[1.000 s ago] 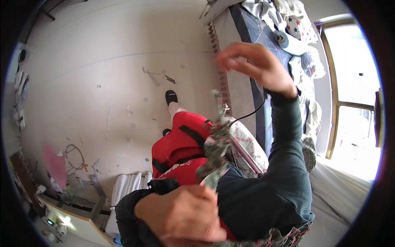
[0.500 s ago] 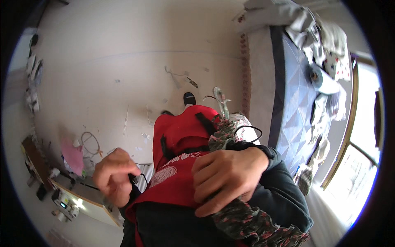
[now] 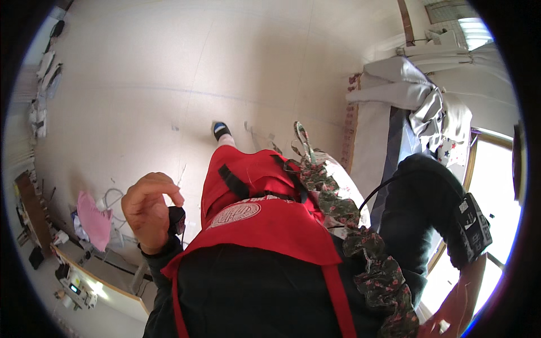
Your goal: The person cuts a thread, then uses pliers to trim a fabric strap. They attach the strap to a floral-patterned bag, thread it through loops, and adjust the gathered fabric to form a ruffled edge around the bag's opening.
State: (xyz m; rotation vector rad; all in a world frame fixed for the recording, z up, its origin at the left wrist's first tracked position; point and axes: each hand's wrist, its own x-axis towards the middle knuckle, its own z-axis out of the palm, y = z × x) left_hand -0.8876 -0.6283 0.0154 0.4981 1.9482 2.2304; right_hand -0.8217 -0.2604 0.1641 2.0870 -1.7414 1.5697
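My left hand (image 3: 147, 211) hangs in the air left of the red apron (image 3: 276, 225), fingers loosely curled with a gap and nothing seen in them. A black strapped device (image 3: 177, 219) sits at its wrist. My right arm bends out to the far right; my right hand (image 3: 453, 310) is blurred and partly cut off at the lower right, its fingers hidden. Another black device (image 3: 474, 228) sits on that wrist. A gathered dark floral fabric strip (image 3: 369, 253) hangs along my right side, from the lower edge up past the apron, with a thin loop at its far end.
A bed (image 3: 372, 127) with heaped grey cloth (image 3: 403, 79) stands at the right, near a bright window (image 3: 490, 174). Scraps dot the pale floor (image 3: 141, 129). A sewing machine (image 3: 73, 287) and table (image 3: 121, 284) are at the lower left, near pink cloth (image 3: 93, 219).
My right hand has left the front of the apron and swung out to the lower right. My left hand has risen slightly. My feet have shifted, and the view has turned.
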